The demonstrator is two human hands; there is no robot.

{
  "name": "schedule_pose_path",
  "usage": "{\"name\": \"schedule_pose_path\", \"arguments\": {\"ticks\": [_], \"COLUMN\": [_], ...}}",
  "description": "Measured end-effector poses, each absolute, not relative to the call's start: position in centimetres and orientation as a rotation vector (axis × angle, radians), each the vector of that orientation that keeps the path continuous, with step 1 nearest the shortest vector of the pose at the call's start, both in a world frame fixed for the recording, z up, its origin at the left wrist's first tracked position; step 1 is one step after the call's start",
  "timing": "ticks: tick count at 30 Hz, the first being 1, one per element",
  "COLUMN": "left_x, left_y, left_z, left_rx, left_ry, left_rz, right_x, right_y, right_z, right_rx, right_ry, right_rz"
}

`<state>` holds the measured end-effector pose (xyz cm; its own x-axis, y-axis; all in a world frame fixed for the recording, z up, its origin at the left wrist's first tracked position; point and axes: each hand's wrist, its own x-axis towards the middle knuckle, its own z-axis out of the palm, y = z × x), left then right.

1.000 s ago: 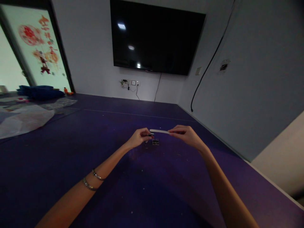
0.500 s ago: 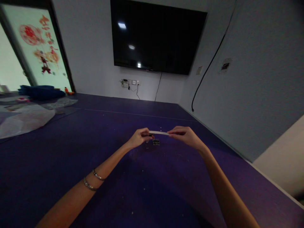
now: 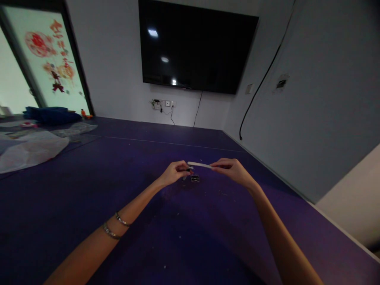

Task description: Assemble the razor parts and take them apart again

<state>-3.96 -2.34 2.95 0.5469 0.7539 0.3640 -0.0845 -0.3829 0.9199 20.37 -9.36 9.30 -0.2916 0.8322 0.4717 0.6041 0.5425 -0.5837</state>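
Note:
My right hand [image 3: 228, 167] pinches one end of a thin, slightly curved white strip [image 3: 198, 164]. The strip's other end points left and stops just short of my left fingertips. Between the thumb and fingers of my left hand [image 3: 175, 172] is a small dark piece with a shiny part [image 3: 190, 169]; its kind is too small to tell. Below the strip, a small dark boxy object [image 3: 195, 178] sits on the purple surface [image 3: 166, 221]. Something pale beneath my left fingertips is partly hidden.
Clear plastic sheeting [image 3: 35, 148] and a dark blue cloth bundle [image 3: 52, 114] lie at the far left, near an orange item [image 3: 86, 114]. A black cable [image 3: 261, 83] hangs down the right wall. A large television [image 3: 197, 45] is mounted ahead. Tiny white specks dot the surface.
The white strip's left end has come away from my left fingers and now shows free. More of the small piece in my left hand is visible. Both hands stay almost in place.

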Motion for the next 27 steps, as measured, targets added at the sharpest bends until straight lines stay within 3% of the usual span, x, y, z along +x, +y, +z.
{"name": "schedule_pose_path", "arguments": {"ticks": [27], "left_x": [-3.8], "left_y": [-2.87], "left_z": [2.91], "left_rx": [1.647], "left_ry": [0.519], "left_rz": [1.011], "right_x": [20.63], "right_y": [-9.02], "right_z": [8.96], "right_rx": [-1.118], "right_ry": [-2.009], "right_rz": [0.458]}}
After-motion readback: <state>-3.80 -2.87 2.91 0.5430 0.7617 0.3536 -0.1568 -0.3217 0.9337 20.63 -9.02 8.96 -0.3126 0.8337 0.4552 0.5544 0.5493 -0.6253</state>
